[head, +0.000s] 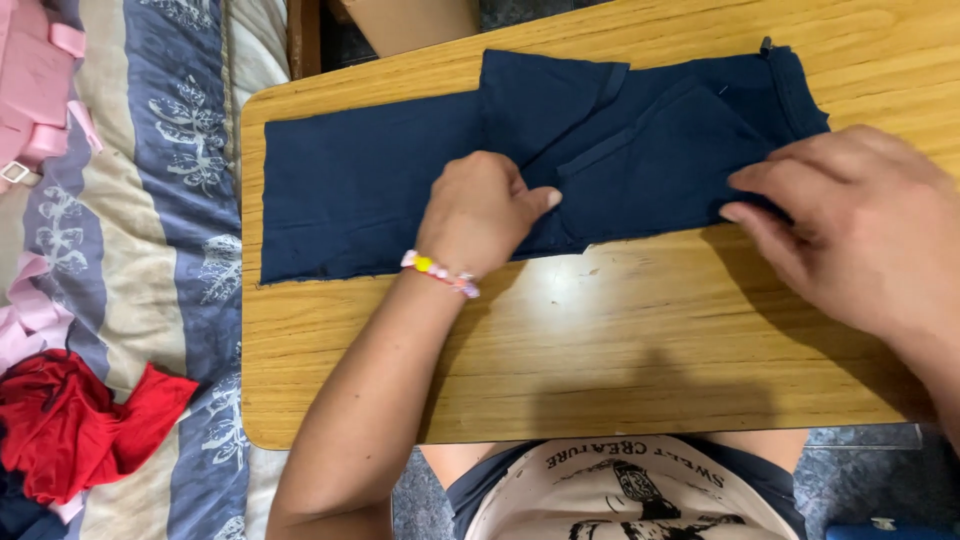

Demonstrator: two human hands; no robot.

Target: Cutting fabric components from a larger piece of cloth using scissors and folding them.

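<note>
While the navy garment (400,180) runs lengthwise between them, left hand (480,215) presses its middle; right hand (860,225) pinches its end.

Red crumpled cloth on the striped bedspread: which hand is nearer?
Left. The left hand presses the navy garment mid-table; the right hand is farther from the red cloth.

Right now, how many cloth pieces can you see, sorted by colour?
Navy: 1, the shirt on the table, under the left hand and right hand
Red: 1, the crumpled garment on the bed
Pink: 2, the pieces on the bed
Total: 4
</note>
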